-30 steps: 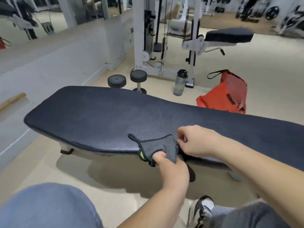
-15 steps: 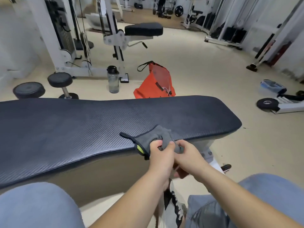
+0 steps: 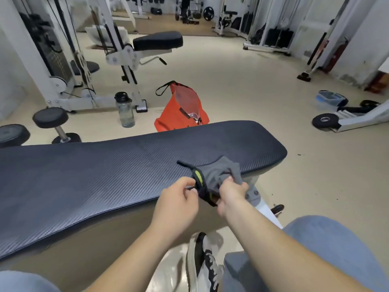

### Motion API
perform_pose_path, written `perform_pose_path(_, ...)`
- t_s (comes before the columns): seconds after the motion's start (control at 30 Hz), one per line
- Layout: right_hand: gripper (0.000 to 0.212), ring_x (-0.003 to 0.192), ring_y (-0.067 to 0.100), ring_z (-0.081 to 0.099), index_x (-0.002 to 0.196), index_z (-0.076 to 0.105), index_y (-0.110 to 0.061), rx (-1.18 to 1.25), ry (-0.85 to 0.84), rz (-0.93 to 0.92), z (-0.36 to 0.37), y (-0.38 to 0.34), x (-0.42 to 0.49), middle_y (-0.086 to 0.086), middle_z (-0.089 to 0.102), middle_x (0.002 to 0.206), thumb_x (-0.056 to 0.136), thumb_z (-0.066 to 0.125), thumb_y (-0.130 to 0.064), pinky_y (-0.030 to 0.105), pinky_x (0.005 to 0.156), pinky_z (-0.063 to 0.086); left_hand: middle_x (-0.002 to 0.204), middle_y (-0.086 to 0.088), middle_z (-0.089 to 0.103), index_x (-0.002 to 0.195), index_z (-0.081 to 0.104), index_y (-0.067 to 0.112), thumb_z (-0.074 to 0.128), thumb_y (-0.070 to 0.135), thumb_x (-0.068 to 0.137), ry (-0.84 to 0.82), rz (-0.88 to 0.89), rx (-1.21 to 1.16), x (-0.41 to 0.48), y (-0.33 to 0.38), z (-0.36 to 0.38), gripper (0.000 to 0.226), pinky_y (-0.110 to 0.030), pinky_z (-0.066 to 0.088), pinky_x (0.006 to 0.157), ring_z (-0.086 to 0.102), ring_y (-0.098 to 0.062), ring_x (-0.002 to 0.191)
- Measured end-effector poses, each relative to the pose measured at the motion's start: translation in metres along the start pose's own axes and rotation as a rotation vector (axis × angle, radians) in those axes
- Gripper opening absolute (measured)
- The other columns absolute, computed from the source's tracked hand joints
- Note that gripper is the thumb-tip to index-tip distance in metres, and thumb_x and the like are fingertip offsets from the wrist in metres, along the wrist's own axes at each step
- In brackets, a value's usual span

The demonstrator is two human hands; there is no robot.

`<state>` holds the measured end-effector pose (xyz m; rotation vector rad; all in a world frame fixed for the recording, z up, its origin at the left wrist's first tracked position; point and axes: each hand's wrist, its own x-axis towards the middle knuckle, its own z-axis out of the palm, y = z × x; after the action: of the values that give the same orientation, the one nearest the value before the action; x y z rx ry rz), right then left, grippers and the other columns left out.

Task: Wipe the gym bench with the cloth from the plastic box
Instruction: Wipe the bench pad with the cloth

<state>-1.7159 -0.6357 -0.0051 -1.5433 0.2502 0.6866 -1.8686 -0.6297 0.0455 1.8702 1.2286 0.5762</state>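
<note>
A long black padded gym bench (image 3: 105, 175) runs across the view from the left to its rounded right end. A grey cloth (image 3: 219, 173) with a yellow-green tag lies bunched over the bench's near edge, close to that right end. My right hand (image 3: 232, 191) grips the cloth's right side. My left hand (image 3: 179, 204) pinches its dark left edge beside the tag. A clear plastic box (image 3: 328, 99) with blue contents sits on the floor at the far right.
An orange bag (image 3: 179, 110) and a water bottle (image 3: 125, 112) stand on the floor behind the bench. Dumbbells (image 3: 50, 123) lie at the left. A white cable machine with a black seat (image 3: 157, 41) stands behind. A weight plate (image 3: 324, 121) lies right. My knees and shoe are below.
The view swung right, bringing the bench's right end into sight. Both hands and the cloth shifted toward that end. My left hand slid from on top of the cloth to its left edge.
</note>
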Motion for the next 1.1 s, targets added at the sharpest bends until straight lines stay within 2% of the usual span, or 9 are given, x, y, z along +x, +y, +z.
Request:
perform_pose_path(0.07,0.053,0.132,0.037,0.053,0.151,0.032,-0.024,0.037,0.108,0.0,-0.011,-0.034,0.032,0.012,0.042,0.156,0.103,0.053,-0.029,0.051,0.108,0.049,0.074,0.013,0.071,0.108,0.066,0.033,0.055,0.026,0.093,-0.03,0.05,0.015,0.006,0.006,0.01,0.02,-0.026,0.053,0.072,0.061,-0.004,0.068)
perform_pose_path(0.17,0.067,0.14,0.033,0.048,0.157,0.025,-0.026,0.001,0.115,0.023,-0.025,-0.071,0.078,0.006,0.036,0.162,0.097,0.056,-0.026,0.046,0.108,0.048,0.093,0.016,0.07,0.115,0.065,0.029,0.055,0.026,0.094,-0.079,0.159,0.087,0.023,0.014,0.027,0.023,-0.025,0.051,0.079,0.062,-0.003,0.082)
perform_pose_path(0.3,0.044,0.116,0.027,0.044,0.145,0.04,-0.026,-0.171,0.403,0.051,-0.038,-0.11,0.114,0.003,0.041,0.155,0.103,0.047,-0.035,0.039,0.097,0.04,0.106,0.012,0.057,0.113,0.064,0.028,0.052,0.029,0.095,-0.149,0.309,0.302,0.058,0.034,0.05,0.022,-0.037,0.053,0.087,0.059,-0.013,0.099)
perform_pose_path(0.43,0.056,0.136,0.039,0.036,0.147,0.032,-0.02,-0.51,0.336,-0.166,-0.053,-0.135,0.149,0.021,0.029,0.153,0.093,0.04,-0.036,0.047,0.112,0.037,0.102,0.006,0.049,0.101,0.063,0.029,0.048,0.023,0.091,-0.257,0.327,0.528,0.099,0.056,0.07,0.019,-0.041,0.054,0.079,0.055,-0.021,0.097)
perform_pose_path(0.53,0.045,0.131,0.039,0.036,0.137,0.035,-0.02,-0.628,0.37,-0.197,-0.049,-0.148,0.164,0.021,0.029,0.146,0.093,0.04,-0.029,0.045,0.098,0.036,0.107,0.003,0.049,0.104,0.06,0.031,0.047,0.023,0.087,-0.276,0.336,0.63,0.125,0.068,0.08,0.023,-0.041,0.052,0.081,0.051,-0.023,0.107)
perform_pose_path(0.63,0.044,0.134,0.041,0.033,0.139,0.038,-0.019,-0.865,0.348,-0.329,-0.047,-0.158,0.184,0.024,0.028,0.149,0.096,0.041,-0.019,0.048,0.106,0.035,0.108,0.003,0.051,0.098,0.059,0.033,0.049,0.028,0.084,-0.295,0.322,0.638,0.145,0.073,0.084,0.019,-0.042,0.051,0.087,0.051,-0.024,0.11)
perform_pose_path(0.73,0.046,0.135,0.045,0.038,0.14,0.04,-0.018,-1.056,0.245,-0.451,-0.047,-0.174,0.208,0.027,0.034,0.148,0.094,0.038,-0.017,0.049,0.108,0.036,0.108,0.006,0.051,0.102,0.061,0.035,0.051,0.029,0.082,-0.336,0.303,0.626,0.163,0.073,0.081,0.024,-0.039,0.051,0.089,0.054,-0.022,0.11)
perform_pose_path(0.87,0.04,0.12,0.045,0.054,0.134,0.044,-0.022,-1.242,0.087,-0.614,-0.02,-0.193,0.235,0.025,0.051,0.138,0.095,0.034,-0.025,0.046,0.091,0.042,0.106,0.008,0.049,0.108,0.063,0.037,0.052,0.03,0.08,-0.336,0.269,0.678,0.202,0.075,0.066,0.031,-0.042,0.051,0.094,0.053,-0.022,0.113)
perform_pose_path(1.1,0.039,0.122,0.043,0.056,0.136,0.042,-0.02,-1.366,-0.024,-0.67,0.051,-0.212,0.281,0.024,0.056,0.138,0.099,0.028,-0.026,0.045,0.089,0.039,0.091,0.01,0.053,0.081,0.052,0.031,0.052,0.037,0.075,-0.347,0.208,0.614,0.252,0.061,0.063,0.008,-0.037,0.049,0.083,0.057,-0.019,0.09)
